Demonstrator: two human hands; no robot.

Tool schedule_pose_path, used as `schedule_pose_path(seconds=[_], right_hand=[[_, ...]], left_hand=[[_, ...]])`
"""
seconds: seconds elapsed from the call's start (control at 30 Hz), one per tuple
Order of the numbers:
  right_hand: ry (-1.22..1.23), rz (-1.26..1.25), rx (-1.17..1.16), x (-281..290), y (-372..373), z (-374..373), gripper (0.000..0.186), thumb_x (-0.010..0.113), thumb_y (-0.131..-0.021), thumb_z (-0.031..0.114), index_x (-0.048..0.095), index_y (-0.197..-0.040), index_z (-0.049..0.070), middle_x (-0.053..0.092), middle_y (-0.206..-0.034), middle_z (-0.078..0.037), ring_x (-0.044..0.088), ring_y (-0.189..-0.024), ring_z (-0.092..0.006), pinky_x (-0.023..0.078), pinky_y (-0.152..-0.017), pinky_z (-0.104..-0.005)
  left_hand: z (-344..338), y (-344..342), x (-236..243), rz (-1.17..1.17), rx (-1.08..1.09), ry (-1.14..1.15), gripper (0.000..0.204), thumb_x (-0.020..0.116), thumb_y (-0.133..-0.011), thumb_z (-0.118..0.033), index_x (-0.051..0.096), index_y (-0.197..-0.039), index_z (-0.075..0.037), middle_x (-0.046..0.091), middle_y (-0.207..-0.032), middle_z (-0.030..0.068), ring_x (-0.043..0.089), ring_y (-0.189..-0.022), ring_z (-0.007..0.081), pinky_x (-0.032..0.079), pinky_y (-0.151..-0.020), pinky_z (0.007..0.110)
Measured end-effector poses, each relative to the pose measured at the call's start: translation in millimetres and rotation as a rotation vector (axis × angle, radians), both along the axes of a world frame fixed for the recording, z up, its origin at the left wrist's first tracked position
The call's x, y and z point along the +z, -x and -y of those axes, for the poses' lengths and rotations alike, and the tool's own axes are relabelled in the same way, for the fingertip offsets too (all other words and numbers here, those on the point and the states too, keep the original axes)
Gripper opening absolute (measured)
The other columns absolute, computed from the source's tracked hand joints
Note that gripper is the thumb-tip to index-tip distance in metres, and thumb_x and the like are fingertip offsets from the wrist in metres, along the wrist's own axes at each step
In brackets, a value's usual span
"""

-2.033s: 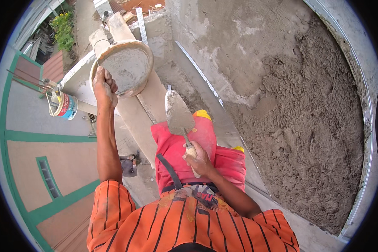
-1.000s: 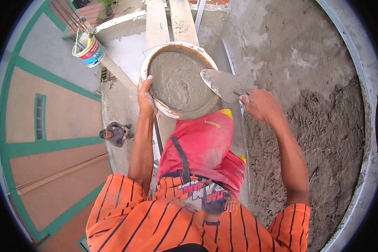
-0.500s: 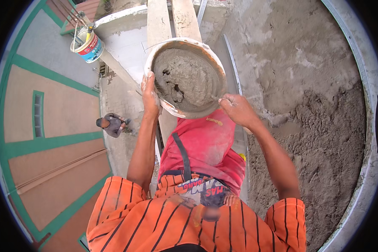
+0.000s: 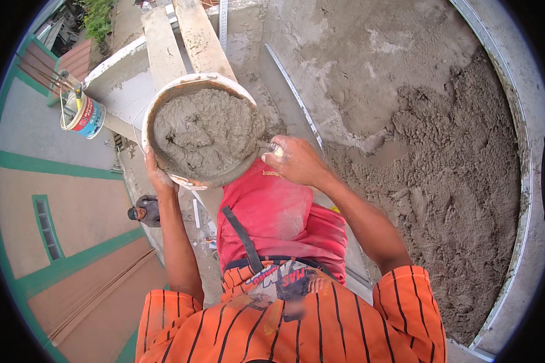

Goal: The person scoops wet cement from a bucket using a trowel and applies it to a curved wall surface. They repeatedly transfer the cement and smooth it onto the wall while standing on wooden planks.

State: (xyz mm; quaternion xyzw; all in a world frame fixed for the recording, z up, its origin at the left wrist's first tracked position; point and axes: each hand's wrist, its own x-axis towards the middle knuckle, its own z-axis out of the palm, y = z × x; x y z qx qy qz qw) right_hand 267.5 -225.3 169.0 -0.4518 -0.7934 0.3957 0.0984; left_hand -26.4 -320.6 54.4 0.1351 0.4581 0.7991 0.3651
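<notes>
A round, mortar-streaked white bucket of wet grey mortar is tilted above my lap. My left hand grips its left side by the rim, near the wire handle. My right hand is closed on a trowel by its pale handle at the bucket's right rim; the blade is mostly hidden in the mortar. The mortar's surface is lumpy and stirred. Two pale planks run out beyond the bucket.
Rough wet render covers the wall at right, edged by metal strips. A red-and-blue pail with tools hangs at upper left beside bars. A person in grey is below at left, near a green-trimmed building.
The trowel has moved from above my lap into the bucket, and my left hand has gone from handle to rim. The mortar became lumpier. In the last half second, bucket and hands shifted leftward in view.
</notes>
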Motion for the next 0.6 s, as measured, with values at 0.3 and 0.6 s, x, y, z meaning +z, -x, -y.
schedule_pose_path(seconds=[0.3,0.6], right_hand=[[0.272,-0.082,0.105,43,-39,26,0.038,0.064,-0.087,0.034,0.063,-0.102,-0.001,0.068,-0.082,-0.017,0.067,-0.078,-0.0315,0.051,-0.070,-0.0416],[0.778,-0.215,-0.656,-17,-220,13,0.029,0.056,-0.097,0.033,0.058,-0.093,0.005,0.059,-0.070,-0.001,0.055,-0.054,-0.0094,0.045,-0.045,-0.0248]], left_hand=[[-3,-10,7,-0.019,0.009,0.038,0.055,0.038,-0.101,-0.036,0.040,-0.141,0.000,0.047,-0.139,0.0173,0.048,-0.126,0.0317,0.038,-0.107,0.045],[-2,-2,-3,-0.063,0.011,0.039,0.057,0.035,-0.102,-0.039,0.038,-0.142,0.002,0.045,-0.140,0.0188,0.045,-0.128,0.0316,0.038,-0.108,0.045]])
